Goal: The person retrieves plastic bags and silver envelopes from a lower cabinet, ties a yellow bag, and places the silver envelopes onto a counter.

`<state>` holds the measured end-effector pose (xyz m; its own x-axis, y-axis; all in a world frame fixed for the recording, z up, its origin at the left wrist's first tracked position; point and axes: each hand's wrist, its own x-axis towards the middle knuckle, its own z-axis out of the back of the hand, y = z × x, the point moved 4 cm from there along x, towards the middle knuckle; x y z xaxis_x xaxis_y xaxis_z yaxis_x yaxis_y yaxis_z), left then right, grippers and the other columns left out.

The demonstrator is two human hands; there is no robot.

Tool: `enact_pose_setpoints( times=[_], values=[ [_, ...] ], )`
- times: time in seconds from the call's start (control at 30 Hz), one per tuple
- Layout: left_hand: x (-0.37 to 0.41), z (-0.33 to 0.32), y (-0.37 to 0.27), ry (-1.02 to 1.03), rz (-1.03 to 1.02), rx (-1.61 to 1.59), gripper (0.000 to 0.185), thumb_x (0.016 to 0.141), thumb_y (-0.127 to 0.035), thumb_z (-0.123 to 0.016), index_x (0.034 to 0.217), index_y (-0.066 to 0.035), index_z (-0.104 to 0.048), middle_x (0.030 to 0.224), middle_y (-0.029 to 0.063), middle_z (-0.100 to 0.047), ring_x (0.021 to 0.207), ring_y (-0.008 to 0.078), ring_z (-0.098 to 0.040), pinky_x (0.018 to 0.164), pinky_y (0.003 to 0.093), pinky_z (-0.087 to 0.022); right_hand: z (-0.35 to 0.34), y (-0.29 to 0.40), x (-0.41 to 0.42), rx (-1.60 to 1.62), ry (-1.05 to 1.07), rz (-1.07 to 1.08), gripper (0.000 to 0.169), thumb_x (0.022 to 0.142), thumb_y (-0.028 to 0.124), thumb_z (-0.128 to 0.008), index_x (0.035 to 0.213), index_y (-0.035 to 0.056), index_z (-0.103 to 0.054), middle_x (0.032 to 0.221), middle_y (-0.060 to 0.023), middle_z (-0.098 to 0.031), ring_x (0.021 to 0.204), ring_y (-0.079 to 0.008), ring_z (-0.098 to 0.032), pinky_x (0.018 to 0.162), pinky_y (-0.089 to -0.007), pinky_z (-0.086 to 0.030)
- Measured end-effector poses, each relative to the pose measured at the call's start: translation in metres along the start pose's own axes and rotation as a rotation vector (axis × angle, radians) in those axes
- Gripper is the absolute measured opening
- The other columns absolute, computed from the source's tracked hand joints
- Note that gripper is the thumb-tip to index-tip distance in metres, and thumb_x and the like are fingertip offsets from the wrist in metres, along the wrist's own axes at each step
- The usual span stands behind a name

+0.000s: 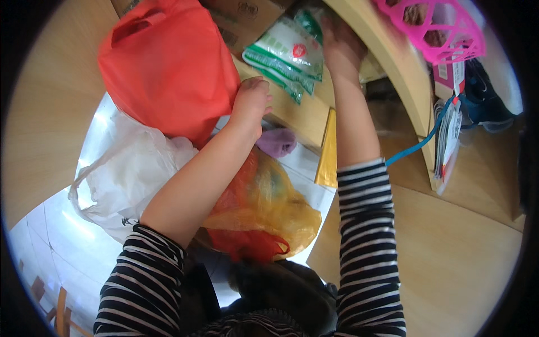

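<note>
My right hand (pixel 344 48) reaches into a wooden cabinet compartment (pixel 305 116), right beside green-and-white plastic packets (pixel 290 46) that bear writing. Shade and blur hide its fingertips, so I cannot tell whether it grips a packet. At the right side of a bulky red fabric bag (pixel 168 80), my left hand (pixel 251 100) hangs with loosely curled fingers and nothing visible in them. The red bag has a cut-out handle and leans above a white plastic bag (pixel 130 164). Below my left forearm lies a translucent yellow plastic bag (pixel 290 210) with red material showing inside.
A cardboard box (pixel 242 19) stands behind the packets. A purple cloth item (pixel 278 142) is near the compartment's edge, left of a yellow strip (pixel 327 158). On the right are a curved wooden panel (pixel 391 54), a pink lattice basket (pixel 471 36) and a blue cord (pixel 414 147).
</note>
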<state>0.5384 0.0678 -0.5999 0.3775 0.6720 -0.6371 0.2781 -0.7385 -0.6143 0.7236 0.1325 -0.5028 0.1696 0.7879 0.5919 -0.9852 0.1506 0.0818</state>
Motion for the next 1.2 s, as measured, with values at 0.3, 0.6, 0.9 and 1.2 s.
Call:
enact_pose_setpoints(
  times=[0.3,0.6,0.9,1.2],
  values=[
    [0.001,-0.015,0.043,0.126,0.107,-0.045,0.030,0.086,-0.020,-0.051,0.113,-0.008,-0.049,0.103,0.0080,-0.056,0.093,0.0201,-0.054,0.079,0.0354,-0.043,-0.020,0.051,-0.034,0.089,0.686,-0.091,0.032,0.080,0.031,-0.056,0.107,0.0133,-0.060,0.115,-0.0114,-0.057,0.109,-0.0270,-0.053,0.091,-0.0419,-0.039],
    [-0.012,0.005,0.072,0.096,0.192,0.064,0.028,0.085,-0.018,-0.051,0.111,-0.007,-0.050,0.100,0.0077,-0.056,0.089,0.0190,-0.054,0.078,0.0344,-0.043,0.093,-0.109,-0.278,-0.138,0.315,-0.848,0.056,0.077,0.028,-0.066,0.121,0.0012,-0.046,0.123,-0.0216,-0.046,0.115,-0.0361,-0.042,0.092,-0.0420,-0.039],
    [-0.027,-0.011,0.091,0.281,0.249,0.294,0.035,0.082,-0.029,-0.060,0.109,-0.008,-0.054,0.102,0.0058,-0.059,0.093,0.0181,-0.055,0.078,0.0335,-0.043,0.095,-0.104,-0.306,0.608,0.296,-1.380,0.054,0.076,0.019,-0.070,0.119,-0.0029,-0.046,0.108,-0.0137,-0.059,0.098,-0.0216,-0.057,0.085,-0.0316,-0.045],
    [-0.101,0.033,0.020,0.570,0.339,0.119,0.041,0.082,-0.022,-0.064,0.115,0.000,-0.051,0.105,0.0104,-0.060,0.091,0.0196,-0.060,0.081,0.0325,-0.049,0.133,-0.021,-0.266,0.897,0.446,-1.046,0.046,0.094,0.038,-0.038,0.108,-0.0014,-0.056,0.096,-0.0095,-0.063,0.088,-0.0155,-0.058,0.079,-0.0303,-0.045]
  ],
)
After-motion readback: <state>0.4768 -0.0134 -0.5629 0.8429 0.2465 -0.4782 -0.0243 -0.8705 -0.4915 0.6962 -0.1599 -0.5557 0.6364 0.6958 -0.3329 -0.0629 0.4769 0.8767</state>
